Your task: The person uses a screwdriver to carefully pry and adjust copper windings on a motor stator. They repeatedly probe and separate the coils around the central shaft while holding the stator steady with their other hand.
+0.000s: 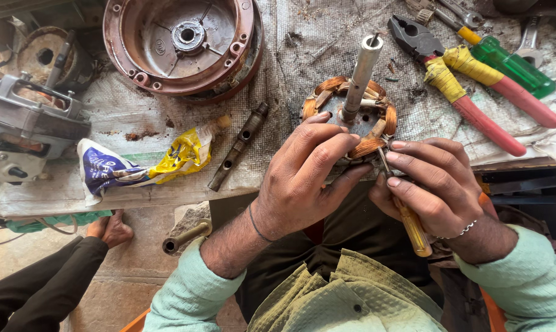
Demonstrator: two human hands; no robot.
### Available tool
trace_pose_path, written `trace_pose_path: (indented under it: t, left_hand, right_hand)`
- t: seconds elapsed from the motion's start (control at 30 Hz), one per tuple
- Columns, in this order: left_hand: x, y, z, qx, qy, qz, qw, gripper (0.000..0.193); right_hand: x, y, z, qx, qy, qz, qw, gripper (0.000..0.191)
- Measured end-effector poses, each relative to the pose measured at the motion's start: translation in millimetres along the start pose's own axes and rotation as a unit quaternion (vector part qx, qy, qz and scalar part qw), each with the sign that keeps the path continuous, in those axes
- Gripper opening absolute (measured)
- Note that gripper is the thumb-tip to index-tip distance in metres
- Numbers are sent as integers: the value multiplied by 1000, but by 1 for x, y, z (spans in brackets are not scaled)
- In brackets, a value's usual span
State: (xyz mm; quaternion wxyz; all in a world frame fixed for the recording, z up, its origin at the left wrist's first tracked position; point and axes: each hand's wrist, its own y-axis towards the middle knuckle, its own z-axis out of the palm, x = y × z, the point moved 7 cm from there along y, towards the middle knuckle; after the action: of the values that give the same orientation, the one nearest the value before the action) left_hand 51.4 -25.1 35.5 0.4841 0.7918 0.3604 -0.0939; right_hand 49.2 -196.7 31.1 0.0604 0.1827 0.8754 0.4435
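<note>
Left hand (309, 175) wrapped around a round motor part with copper wire (352, 120). Right hand (434, 184) gripping a yellow-handled screwdriver (407, 221), tip touching the wire. Red pliers (468, 92) nearby on the tabletop (137, 117).

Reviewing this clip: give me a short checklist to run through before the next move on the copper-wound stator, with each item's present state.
1. Left hand steadies the stator at the bench edge: ok.
2. Right hand has a firm grip on the yellow-handled screwdriver: ok.
3. Screwdriver tip seated at the copper winding: cannot tell, fingers hide it.
4. Left fingers out of the tip's path: not ok, they lie right beside it.
5. Shaft stands clear of both hands: ok.
6. Pliers lie apart from the work: ok.
</note>
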Motion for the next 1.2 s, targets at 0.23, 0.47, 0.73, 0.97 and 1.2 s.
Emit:
trace_pose_path:
  t: [0.23,0.47,0.73,0.97,1.2]
  left_hand:
    - [-1,1,0,2,-1,-1,1000,48]
    - [0,0,0,-2,-2,0,1000,49]
    - [1,-1,0,14,-17,9,1000,51]
    - [3,-2,1,29,-32,7,999,55]
    - [2,0,1,25,-21,14,999,55]
  right_hand:
    - [-1,2,-2,-5,0,9,1000,42]
    - [0,-8,2,14,-13,-30,999,38]
    - [0,-14,4,39,-5,-59,997,24]
    - [1,-14,6,58,-7,-72,996,20]
    - [3,-12,6,61,-22,-68,996,25]
